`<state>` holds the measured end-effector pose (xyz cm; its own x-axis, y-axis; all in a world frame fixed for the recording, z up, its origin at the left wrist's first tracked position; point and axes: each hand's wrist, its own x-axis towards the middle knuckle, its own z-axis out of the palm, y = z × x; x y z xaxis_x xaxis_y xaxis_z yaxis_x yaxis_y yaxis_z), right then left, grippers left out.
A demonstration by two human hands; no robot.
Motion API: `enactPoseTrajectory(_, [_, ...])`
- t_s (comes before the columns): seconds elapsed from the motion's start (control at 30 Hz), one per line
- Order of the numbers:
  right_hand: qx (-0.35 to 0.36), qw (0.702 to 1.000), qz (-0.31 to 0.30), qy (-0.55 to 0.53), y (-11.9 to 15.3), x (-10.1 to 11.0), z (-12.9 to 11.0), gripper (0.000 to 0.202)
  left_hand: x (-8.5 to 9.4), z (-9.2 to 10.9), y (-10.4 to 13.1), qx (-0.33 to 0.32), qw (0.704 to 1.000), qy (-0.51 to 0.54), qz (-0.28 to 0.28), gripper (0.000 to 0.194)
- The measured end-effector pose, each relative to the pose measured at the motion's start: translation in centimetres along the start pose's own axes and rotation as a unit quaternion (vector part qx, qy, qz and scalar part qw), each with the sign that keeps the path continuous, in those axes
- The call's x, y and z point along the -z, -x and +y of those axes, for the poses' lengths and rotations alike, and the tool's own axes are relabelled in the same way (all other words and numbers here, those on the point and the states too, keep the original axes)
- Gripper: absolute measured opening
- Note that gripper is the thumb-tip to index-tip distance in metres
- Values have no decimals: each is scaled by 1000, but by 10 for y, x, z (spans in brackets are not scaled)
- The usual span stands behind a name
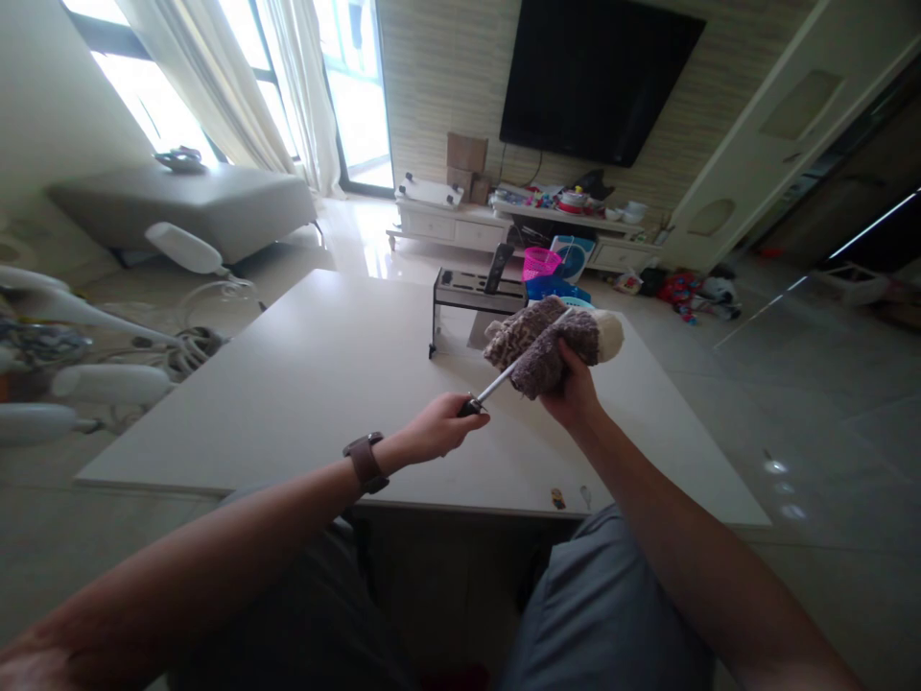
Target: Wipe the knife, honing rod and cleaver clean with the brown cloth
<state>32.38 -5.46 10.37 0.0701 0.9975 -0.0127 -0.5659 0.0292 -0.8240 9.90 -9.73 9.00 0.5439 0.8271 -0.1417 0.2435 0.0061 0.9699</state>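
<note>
My left hand [450, 427] is closed around the dark handle of a thin pale rod [496, 384]. The rod slants up and to the right, its far part lying against a fuzzy brown and cream plush thing [539, 369]. I cannot make out what kind of tool the rod belongs to. My right hand [574, 389] grips the plush thing from below and the right, thumb on its near side. Both hands are above the white table [345, 384]. The fingers under the plush are mostly hidden.
A small black-and-white rack [479, 288] stands behind the plush, with a dark remote-like object [499, 267] upright on it. Near the front edge lie a small yellow-and-black figure [557, 498] and a small clear item [585, 496]. A pink basket [541, 261] shows beyond the table.
</note>
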Motion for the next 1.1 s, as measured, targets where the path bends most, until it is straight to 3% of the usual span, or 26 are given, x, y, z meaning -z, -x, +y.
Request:
enactPoseTrajectory(0.13, [-39, 999, -28, -5, 3, 1, 8, 40, 4, 0, -2, -34, 993, 110, 0, 38])
enactPoseTrajectory(0.27, [-66, 996, -64, 0, 12, -5, 25, 44, 4, -1, -3, -39, 988, 149, 2, 37])
enactPoseTrajectory(0.43, [-99, 994, -55, 10, 26, -15, 42, 45, -2, -3, 1, -21, 998, 55, -28, 24])
enactPoseTrajectory(0.6, [-34, 999, 9, 16, 27, -24, 40, 50, -4, -3, 1, 8, 996, 57, -64, 17])
enactPoseTrajectory(0.77, [6, 999, 37, 1, 22, -26, 31, 52, -9, -10, -7, 37, 992, 92, -78, 30])
enactPoseTrajectory(0.9, [-25, 999, 38, -5, 19, -22, 31, 52, -12, -19, -13, 61, 991, 108, -43, 27])
enactPoseTrajectory(1.1, [-105, 994, 5, 19, 21, -14, 32, 43, -5, -22, -10, 56, 998, 3, -32, 20])
